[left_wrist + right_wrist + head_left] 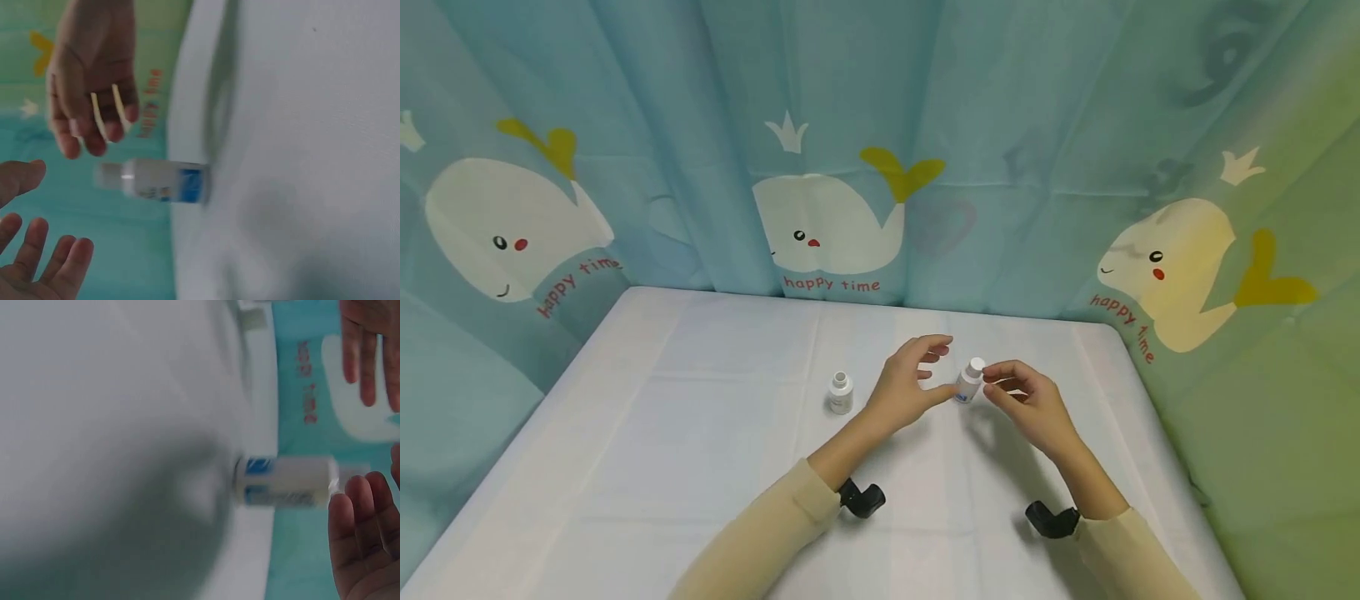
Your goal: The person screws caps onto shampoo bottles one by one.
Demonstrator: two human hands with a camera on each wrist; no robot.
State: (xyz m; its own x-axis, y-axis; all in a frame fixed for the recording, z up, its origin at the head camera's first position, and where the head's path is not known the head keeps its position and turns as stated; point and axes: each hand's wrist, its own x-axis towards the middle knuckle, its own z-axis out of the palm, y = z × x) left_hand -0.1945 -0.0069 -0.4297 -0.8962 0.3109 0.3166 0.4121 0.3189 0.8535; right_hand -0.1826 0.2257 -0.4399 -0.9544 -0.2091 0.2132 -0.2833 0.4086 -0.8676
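Observation:
A small white bottle (967, 385) with a white cap and a blue patch near its base stands on the table between my two hands. My left hand (904, 385) is to its left, fingers spread and bent loosely; in the left wrist view the bottle (164, 180) has a gap between it and that hand (47, 265). On the other side, my right hand (1032, 407) has its fingertips beside the cap; whether they touch it I cannot tell. The right wrist view has those fingers (359, 519) close to the cap. Left of my left hand stands a second white bottle (841, 395), its neck uncapped.
A white cloth covers the table (700, 450). Behind it hangs a blue-green curtain (1000, 167) printed with whales, which continues along both sides. A black wrist mount (861, 500) shows under the left wrist, another black mount (1051, 520) by the right.

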